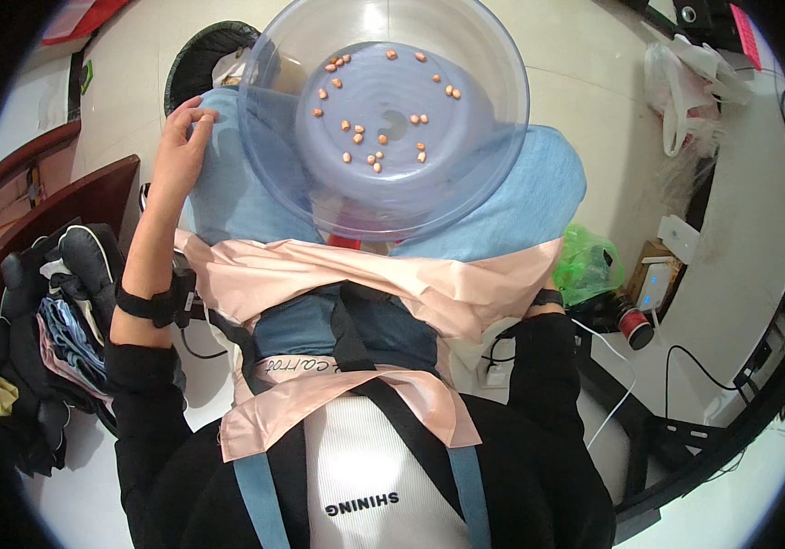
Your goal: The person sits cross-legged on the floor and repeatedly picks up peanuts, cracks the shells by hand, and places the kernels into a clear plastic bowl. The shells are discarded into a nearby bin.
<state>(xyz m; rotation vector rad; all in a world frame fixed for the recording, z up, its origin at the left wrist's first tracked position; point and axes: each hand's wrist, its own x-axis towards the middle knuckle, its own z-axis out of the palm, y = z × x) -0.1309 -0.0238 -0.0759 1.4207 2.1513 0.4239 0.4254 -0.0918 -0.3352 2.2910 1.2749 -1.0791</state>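
Observation:
A clear bluish plastic basin [392, 199] rests across my lap, between and over my knees. Several shelled peanuts [382, 139] lie scattered on its bottom. My left hand [186, 141] is at the basin's left, above my left knee, with its fingers bent and thumb near the index finger; whether it pinches something small cannot be told. Just beyond it is a round bin with a black liner [183, 65], with whitish waste inside. My right hand is out of sight; the forearm goes under the pink apron [365, 271] at the right.
On the floor at the right are white plastic bags [681, 89], a green plastic bag [588, 264], a bottle with a red label [634, 328] and a white device with blue lights [653, 285]. Folded clothes [70, 343] lie on a black padded chair at the left, near a dark red wooden panel [111, 199].

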